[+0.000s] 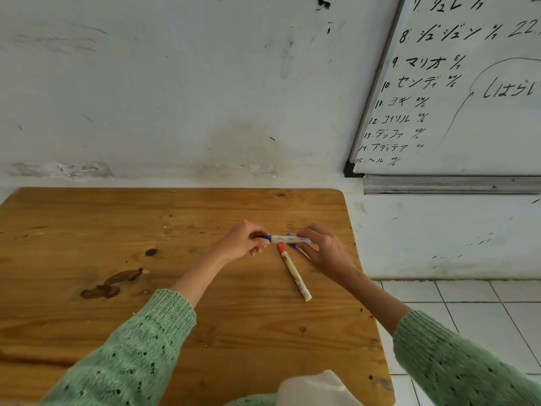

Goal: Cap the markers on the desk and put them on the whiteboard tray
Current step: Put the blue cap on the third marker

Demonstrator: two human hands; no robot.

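Both hands meet over the far right part of the wooden desk (117, 230), holding a blue marker (288, 239) level between them. The left hand (244, 240) pinches the blue cap (265, 237) at the marker's left end; the right hand (325, 247) grips the white barrel at the other end. Just below them a red marker (294, 272) lies on the desk, its red cap pointing towards the hands. On the wall to the right hangs a whiteboard (468, 112) with a metal tray (450, 185) under it.
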